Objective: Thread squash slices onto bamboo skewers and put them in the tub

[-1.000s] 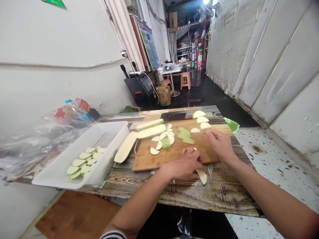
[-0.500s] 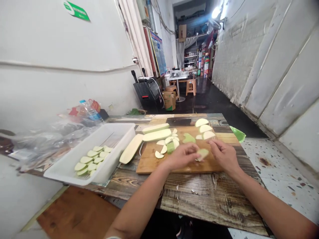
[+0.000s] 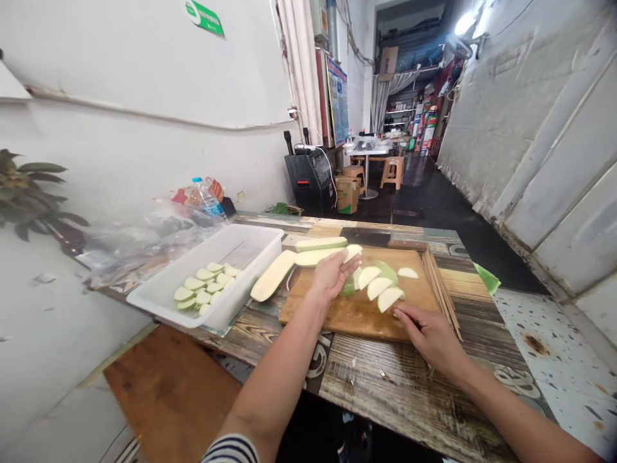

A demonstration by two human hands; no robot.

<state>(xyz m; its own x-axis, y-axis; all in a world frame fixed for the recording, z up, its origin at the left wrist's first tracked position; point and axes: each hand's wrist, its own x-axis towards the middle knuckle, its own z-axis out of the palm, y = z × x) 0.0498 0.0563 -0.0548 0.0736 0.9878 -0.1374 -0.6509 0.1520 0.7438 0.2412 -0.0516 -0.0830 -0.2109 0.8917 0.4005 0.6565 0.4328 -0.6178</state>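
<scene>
A wooden cutting board [image 3: 359, 316] lies on the plank table and carries pale green vegetable slices [image 3: 378, 287] and two long peeled halves [image 3: 319, 245]. My left hand [image 3: 332, 273] reaches over the board with fingers stretched out, resting on the slices at the board's middle, fingertips by the nearer long half. My right hand [image 3: 427, 331] lies low at the board's front right corner, fingers flat and touching the nearest slice [image 3: 390, 299]. Neither hand grips anything that I can see.
A third peeled half [image 3: 272, 276] leans between the board and a white tub [image 3: 255, 244] holding several slices [image 3: 205, 289]. A dark cleaver [image 3: 366, 236] lies behind the board. Bamboo skewers [image 3: 441, 289] lie to its right. Plastic bags and a bottle [image 3: 207, 199] sit left.
My left hand picked a slice off the table's front, carried it onto the board, then reached left over the slices. My right hand drew back to the board's front corner. The view turned left.
</scene>
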